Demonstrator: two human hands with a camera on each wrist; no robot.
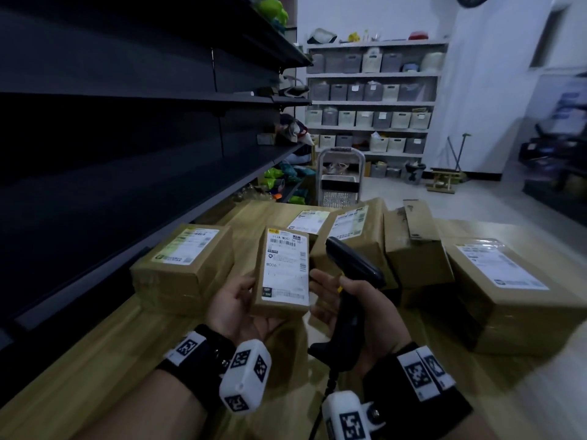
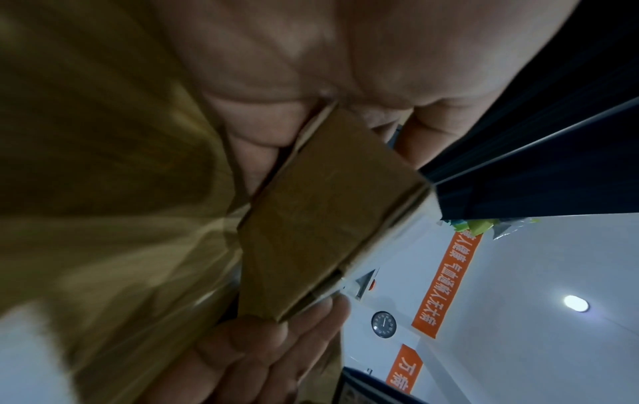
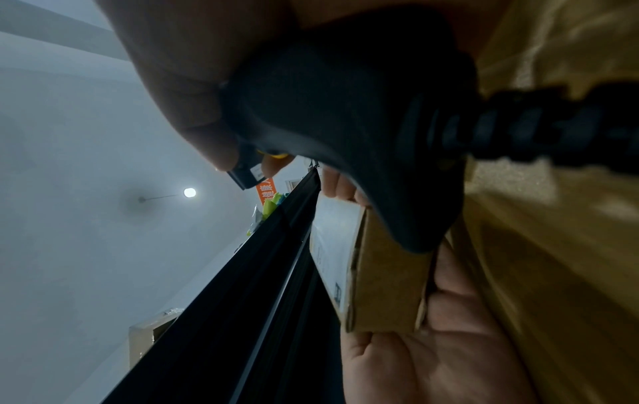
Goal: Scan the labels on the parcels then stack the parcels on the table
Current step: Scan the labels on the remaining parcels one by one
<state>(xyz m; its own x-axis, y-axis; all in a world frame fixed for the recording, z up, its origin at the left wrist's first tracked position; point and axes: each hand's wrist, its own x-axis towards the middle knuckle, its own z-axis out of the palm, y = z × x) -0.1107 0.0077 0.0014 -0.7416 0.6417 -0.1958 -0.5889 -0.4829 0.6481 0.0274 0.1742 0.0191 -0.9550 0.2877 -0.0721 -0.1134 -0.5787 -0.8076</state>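
My left hand [image 1: 236, 304] holds a small brown parcel [image 1: 283, 271] above the table, its white label [image 1: 286, 268] facing up; the thumb lies along its left edge and the fingers curl under it. In the left wrist view the parcel's plain underside [image 2: 311, 213] lies against the palm. My right hand [image 1: 359, 309] grips the handle of a black barcode scanner [image 1: 352, 274], whose head sits just right of the parcel. The right wrist view shows the scanner base [image 3: 345, 123], the parcel's end [image 3: 387, 278] and the left palm under it.
Several labelled brown parcels lie on the wooden table [image 1: 104, 354]: one at the left [image 1: 184, 265], one large at the right [image 1: 508, 290], others behind [image 1: 349, 230]. Dark empty shelving [image 1: 111, 138] runs along the left. A step stool [image 1: 340, 179] stands beyond the table.
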